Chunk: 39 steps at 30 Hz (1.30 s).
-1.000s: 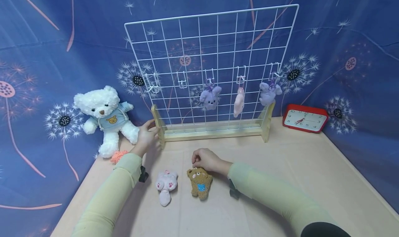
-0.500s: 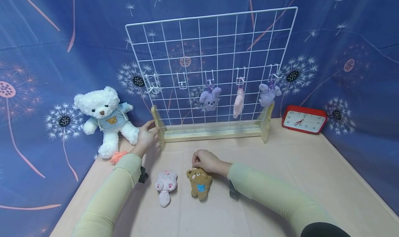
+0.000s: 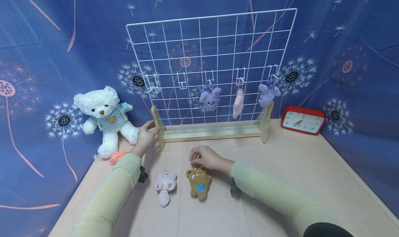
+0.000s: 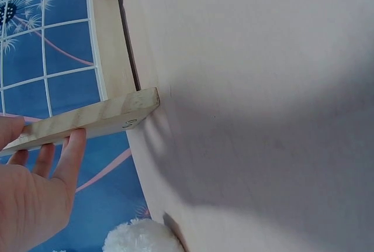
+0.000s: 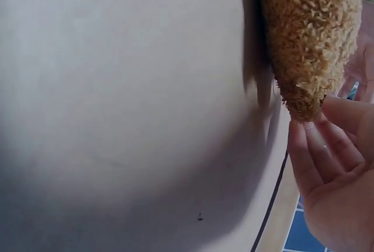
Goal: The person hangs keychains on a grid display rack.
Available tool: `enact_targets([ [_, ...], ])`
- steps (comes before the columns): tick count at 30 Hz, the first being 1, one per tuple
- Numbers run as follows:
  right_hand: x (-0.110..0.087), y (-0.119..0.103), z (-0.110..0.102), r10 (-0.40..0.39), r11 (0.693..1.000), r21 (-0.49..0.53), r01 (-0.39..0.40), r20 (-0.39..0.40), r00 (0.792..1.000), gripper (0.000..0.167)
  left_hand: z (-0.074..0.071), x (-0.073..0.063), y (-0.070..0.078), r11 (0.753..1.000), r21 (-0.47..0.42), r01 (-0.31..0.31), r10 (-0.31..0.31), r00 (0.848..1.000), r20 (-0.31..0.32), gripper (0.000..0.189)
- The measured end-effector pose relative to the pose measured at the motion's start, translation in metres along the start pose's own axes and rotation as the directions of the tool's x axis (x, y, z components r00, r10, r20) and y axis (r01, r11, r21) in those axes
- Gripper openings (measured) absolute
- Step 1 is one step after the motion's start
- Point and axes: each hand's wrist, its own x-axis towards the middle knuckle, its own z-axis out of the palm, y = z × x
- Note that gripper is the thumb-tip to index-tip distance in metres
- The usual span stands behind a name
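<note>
In the head view, my left hand (image 3: 145, 137) grips the left upright of a wooden stand (image 3: 158, 126), which carries a white wire grid (image 3: 209, 53). The left wrist view shows the thumb on one face of that upright (image 4: 111, 111) and the fingers on the other. My right hand (image 3: 208, 157) pinches at the top of a brown plush bear keychain (image 3: 199, 185) with a blue patch, lying on the table. Fur hides the exact grip in the right wrist view, where thumb and fingers meet near the bear's head (image 5: 307, 97). Left of it lies a pale pink plush charm (image 3: 165, 188).
Hooks (image 3: 182, 84) line the grid. From them hang a purple plush (image 3: 210, 98), a pink plush (image 3: 238, 103) and another purple plush (image 3: 268, 96). A white teddy bear (image 3: 107, 119) sits at left beside coral yarn (image 3: 118, 157); a red clock (image 3: 303, 120) stands at right.
My right hand has lifted slightly and shifted a little left at the bear's top, its fingers spread a bit more. The left hand keeps its place on the stand.
</note>
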Motion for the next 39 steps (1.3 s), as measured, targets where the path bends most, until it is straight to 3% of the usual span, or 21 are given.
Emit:
enact_targets([
  [24,0.002,-0.025,-0.019,-0.101,0.974,0.198,0.110,-0.052,0.993,0.003,0.001,0.001,-0.002,1.000,-0.004,-0.020,0.020,1.000,-0.012,0.051],
  [39,0.015,-0.050,-0.044,-0.203,0.960,0.169,0.224,-0.136,0.970,0.004,0.000,0.001,-0.002,1.000,0.003,-0.016,0.016,1.000,-0.009,0.051],
])
